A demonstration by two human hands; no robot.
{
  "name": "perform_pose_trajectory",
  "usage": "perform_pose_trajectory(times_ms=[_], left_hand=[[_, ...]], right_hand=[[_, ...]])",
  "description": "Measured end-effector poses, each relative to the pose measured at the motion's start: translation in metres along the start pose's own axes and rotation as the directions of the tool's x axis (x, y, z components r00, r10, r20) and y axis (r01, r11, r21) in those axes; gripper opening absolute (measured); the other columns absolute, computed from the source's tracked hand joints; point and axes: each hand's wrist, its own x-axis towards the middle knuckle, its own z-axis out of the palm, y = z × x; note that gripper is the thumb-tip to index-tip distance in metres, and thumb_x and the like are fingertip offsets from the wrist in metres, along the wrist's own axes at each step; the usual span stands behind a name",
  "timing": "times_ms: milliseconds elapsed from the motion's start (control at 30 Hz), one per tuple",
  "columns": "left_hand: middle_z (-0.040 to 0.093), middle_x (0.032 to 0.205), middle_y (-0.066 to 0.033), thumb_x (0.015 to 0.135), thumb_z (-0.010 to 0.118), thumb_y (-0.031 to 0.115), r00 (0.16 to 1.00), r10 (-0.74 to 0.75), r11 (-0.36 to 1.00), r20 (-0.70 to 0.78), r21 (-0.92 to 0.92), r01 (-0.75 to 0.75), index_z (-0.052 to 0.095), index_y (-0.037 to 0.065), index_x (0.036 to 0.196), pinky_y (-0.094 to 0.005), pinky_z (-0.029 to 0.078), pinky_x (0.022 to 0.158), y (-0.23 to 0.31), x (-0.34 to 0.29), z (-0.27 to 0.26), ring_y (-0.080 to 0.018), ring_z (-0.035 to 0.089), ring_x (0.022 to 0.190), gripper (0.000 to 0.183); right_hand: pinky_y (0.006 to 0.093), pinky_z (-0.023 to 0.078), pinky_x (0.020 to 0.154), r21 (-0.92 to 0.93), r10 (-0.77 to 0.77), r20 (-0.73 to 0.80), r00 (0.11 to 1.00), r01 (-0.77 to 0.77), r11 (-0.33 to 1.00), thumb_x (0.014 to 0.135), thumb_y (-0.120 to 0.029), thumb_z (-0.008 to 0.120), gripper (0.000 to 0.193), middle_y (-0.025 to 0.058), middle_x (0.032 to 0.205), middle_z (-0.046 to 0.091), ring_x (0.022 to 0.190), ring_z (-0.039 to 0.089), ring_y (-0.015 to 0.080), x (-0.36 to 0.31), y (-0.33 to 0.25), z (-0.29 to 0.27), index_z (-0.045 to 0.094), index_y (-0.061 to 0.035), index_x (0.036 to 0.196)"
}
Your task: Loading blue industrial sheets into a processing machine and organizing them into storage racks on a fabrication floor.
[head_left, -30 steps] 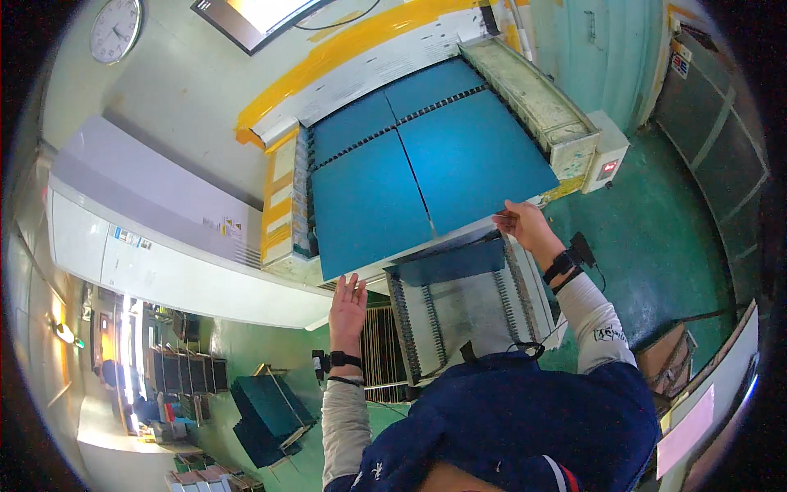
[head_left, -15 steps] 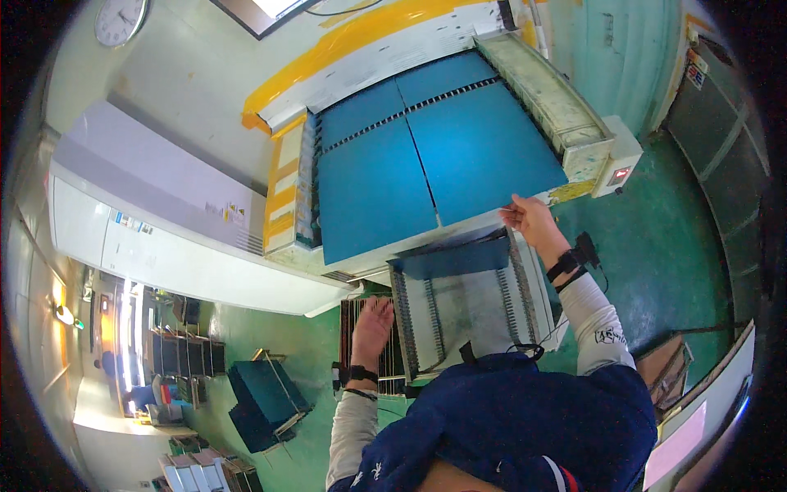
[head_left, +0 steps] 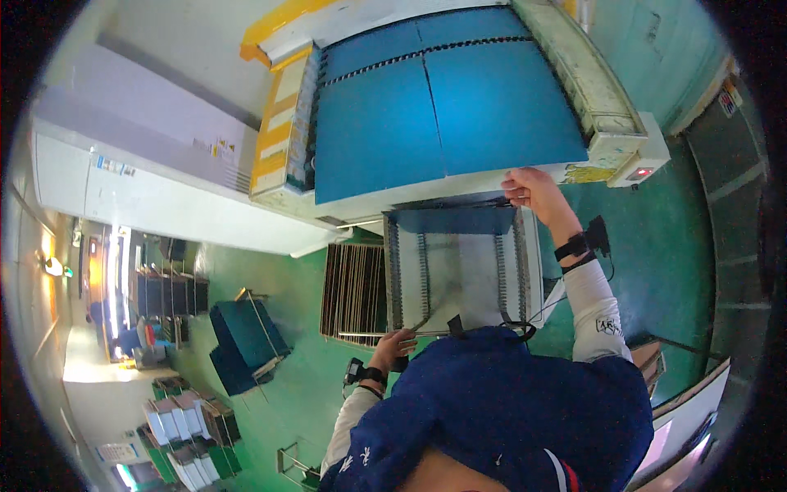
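My right hand is raised at the front edge of the conveyor machine, its fingers curled together near the far right corner of a slotted metal rack. Whatever may be between those fingers is too small to make out. Low on the left, my left hand has its fingers bent at the rack's near left corner; part of the hand is hidden and its hold is unclear. A dark blue board stands at the rack's far end. Large blue panels lie flat on the machine, side by side.
Left of the slotted rack stands another rack packed with upright boards. A long white cabinet runs along the left. Farther off, a stand with dark blue panels sits on the green floor. A panel-like board leans at lower right.
My left hand has come down from beside the rack to its near left corner, its fingers now bent. My right hand stays near the machine's front edge, fingers more curled. The view has shifted.
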Motion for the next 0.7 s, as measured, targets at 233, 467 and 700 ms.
perform_pose_trajectory(times_ms=[233,467,700], left_hand=[[0.066,0.105,-0.0101,0.088,0.064,0.036,0.996,-0.082,0.876,-0.028,0.474,0.085,0.061,0.001,0.115,-0.0327,0.05,0.08,-0.044,0.017,0.015,-0.0189,0.062,0.096,0.045],[0.066,0.11,-0.012,0.083,0.067,0.03,0.948,0.194,0.711,0.252,0.63,-0.313,0.064,0.003,0.113,-0.0369,0.047,0.089,-0.064,0.021,0.036,-0.0209,0.06,0.104,0.04],[0.066,0.111,-0.0118,0.084,0.066,0.033,0.94,0.235,0.747,0.249,0.572,-0.338,0.063,0.003,0.114,-0.0368,0.047,0.089,-0.055,-0.008,0.039,-0.021,0.06,0.104,0.042]], right_hand=[[0.0315,0.051,0.072,-0.625,-0.063,0.176,0.982,0.161,0.764,0.081,-0.037,0.07,0.039,0.009,0.093,0.069,0.081,0.066,0.0187,0.043,0.077,0.044,0.066,-0.0011,0.096],[0.0452,0.048,0.086,-0.858,-0.139,0.377,0.916,0.402,0.319,0.076,-0.033,0.07,0.044,0.0184,0.106,0.065,0.099,0.062,0.0371,0.093,0.126,0.087,0.063,-0.0028,0.108],[0.0468,0.048,0.082,-0.893,-0.024,0.443,0.896,0.439,-0.099,0.081,-0.027,0.065,0.029,0.0216,0.093,0.065,0.094,0.061,0.0405,0.112,0.162,0.113,0.065,-0.0004,0.094]])
